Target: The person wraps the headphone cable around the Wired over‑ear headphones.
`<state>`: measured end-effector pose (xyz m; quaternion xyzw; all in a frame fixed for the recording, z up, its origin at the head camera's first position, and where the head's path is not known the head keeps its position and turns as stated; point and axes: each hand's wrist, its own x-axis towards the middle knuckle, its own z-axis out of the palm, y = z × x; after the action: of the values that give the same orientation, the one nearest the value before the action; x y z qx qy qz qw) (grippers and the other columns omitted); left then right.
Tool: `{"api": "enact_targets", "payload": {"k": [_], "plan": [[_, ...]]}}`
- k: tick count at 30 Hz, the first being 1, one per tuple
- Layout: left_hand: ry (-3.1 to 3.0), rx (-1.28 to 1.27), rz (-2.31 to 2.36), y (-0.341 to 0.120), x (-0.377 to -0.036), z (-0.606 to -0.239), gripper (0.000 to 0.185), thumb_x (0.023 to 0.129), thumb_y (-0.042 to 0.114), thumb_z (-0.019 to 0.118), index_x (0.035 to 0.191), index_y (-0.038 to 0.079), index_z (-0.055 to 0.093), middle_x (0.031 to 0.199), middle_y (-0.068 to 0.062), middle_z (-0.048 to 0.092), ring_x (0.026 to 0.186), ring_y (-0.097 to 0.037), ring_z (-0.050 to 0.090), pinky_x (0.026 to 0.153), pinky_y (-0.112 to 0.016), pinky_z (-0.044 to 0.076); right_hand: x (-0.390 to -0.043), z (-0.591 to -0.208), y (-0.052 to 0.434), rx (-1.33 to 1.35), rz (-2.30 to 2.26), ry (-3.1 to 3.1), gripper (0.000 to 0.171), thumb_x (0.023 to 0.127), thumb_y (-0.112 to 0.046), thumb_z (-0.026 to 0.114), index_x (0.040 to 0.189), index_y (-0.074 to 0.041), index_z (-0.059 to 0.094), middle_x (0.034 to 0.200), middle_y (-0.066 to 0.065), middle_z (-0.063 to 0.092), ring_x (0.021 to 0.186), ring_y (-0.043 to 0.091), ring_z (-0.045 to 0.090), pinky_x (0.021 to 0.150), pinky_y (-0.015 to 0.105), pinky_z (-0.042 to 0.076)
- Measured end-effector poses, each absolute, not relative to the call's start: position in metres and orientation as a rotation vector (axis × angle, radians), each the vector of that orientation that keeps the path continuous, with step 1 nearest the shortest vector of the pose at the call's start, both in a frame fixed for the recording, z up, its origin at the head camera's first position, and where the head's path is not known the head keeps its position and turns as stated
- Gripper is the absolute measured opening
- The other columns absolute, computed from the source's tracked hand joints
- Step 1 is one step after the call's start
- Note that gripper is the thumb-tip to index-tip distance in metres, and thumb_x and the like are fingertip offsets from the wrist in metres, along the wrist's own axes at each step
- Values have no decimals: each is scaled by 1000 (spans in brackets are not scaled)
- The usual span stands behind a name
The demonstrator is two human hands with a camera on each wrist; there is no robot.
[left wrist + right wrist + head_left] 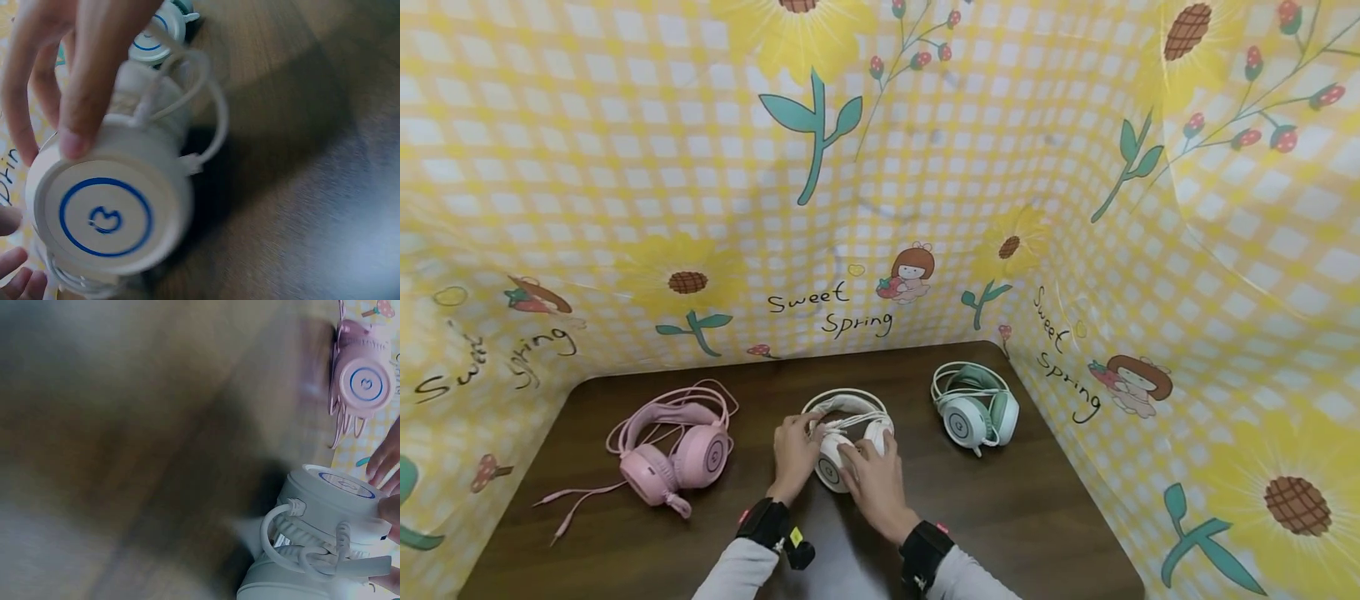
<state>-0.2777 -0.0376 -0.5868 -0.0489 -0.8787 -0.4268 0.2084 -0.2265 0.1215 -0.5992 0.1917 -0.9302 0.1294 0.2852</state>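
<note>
White headphones (830,463) lie at the middle of the table, their ear cups toward the person and a white cable bundled across the headband. My left hand (796,454) holds them at the left side, its fingers bent by the headband and cable. My right hand (877,483) grips the ear cups from the near right side. In the left wrist view, the thumb of the right hand (94,69) presses the rim of a round ear cup (106,215) with a blue ring. A looped cable (272,531) joins the cups in the right wrist view.
Pink headphones (658,471) rest on the left of the dark wooden table (760,383), their two plugs stretched leftward. White and green headphones (966,421) stand at the back right. A yellow checked cloth (700,167) hangs behind and along both sides.
</note>
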Motion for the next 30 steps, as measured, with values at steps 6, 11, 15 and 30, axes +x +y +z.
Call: {"api": "enact_targets", "payload": {"k": [6,11,15,30], "plan": [[-2330,-206,-1049,-68,-245,-593,20,83,-9,65,98,0,73,94,-17,66,85,-39,59,74,-52,45,-250,-601,112,447,303,-2518,35,88,-35,74,121,-23,68,106,4,64,116,46,50,81,54,52],[-2141,-283,-842,-117,-231,-587,19,79,-6,68,96,1,72,91,-15,68,85,-39,60,76,-50,44,-269,-599,112,403,315,-2510,34,89,-32,75,120,-22,68,107,6,65,120,49,47,80,54,53],[-2164,-64,-758,-160,-229,-583,34,81,15,71,112,0,67,115,-23,61,115,-47,49,89,-62,34,-283,-595,110,367,331,-2524,34,90,-30,74,122,-22,66,111,9,65,124,54,43,84,57,51],[-2608,381,-832,-216,-233,-605,85,78,52,78,140,1,48,162,-18,8,140,-55,-17,83,-89,14,-219,-596,95,524,556,-2346,30,81,-15,79,109,-15,69,117,16,59,111,50,52,87,61,45]]}}
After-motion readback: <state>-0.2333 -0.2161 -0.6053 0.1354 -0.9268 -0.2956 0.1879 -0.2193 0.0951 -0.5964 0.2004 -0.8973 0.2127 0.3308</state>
